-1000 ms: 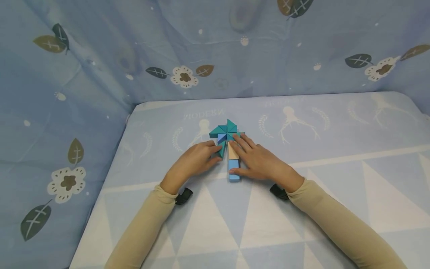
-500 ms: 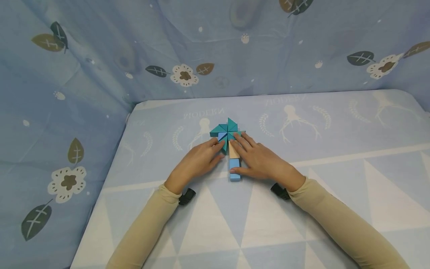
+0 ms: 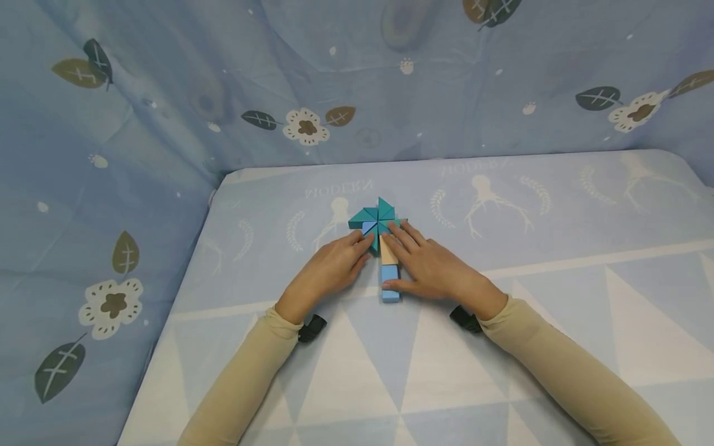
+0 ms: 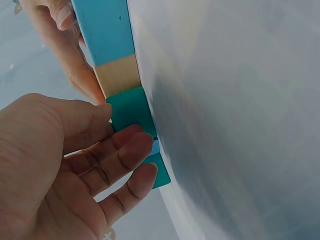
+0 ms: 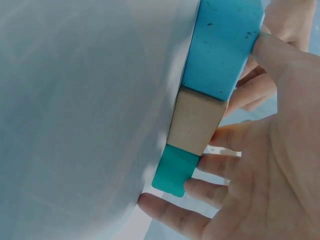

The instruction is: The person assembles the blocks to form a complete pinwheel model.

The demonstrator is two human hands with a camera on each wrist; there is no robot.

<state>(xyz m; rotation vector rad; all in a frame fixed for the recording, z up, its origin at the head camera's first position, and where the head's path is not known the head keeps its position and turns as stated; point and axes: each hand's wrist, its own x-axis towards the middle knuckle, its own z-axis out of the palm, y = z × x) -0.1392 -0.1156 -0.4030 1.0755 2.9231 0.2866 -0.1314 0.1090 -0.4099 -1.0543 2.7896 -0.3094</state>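
Observation:
Several teal triangular blocks [image 3: 385,209] and a blue triangular block [image 3: 369,227] lie together in a pinwheel shape on the table. Below it, a natural wood block [image 3: 387,253] and light blue block [image 3: 390,273] form a stem. My left hand [image 3: 334,263] pinches the lower teal triangular block [image 4: 130,110] between thumb and fingers, against the pinwheel and beside the wood block. My right hand [image 3: 435,266] lies along the right side, fingers extended; its fingertips touch the wood and teal blocks and its thumb rests on the light blue block [image 5: 222,47]. Its fingers partly cover the pinwheel's right side.
A patterned cloth [image 3: 457,365] covers the table, whose far edge meets a blue curtain [image 3: 357,74]. More curtain hangs at the left. Dark wrist straps [image 3: 312,329] show at both sleeve ends.
My left hand has slid the lower teal triangular block slightly up and right, from a tilted position apart to against the pinwheel. My right hand has stayed in place.

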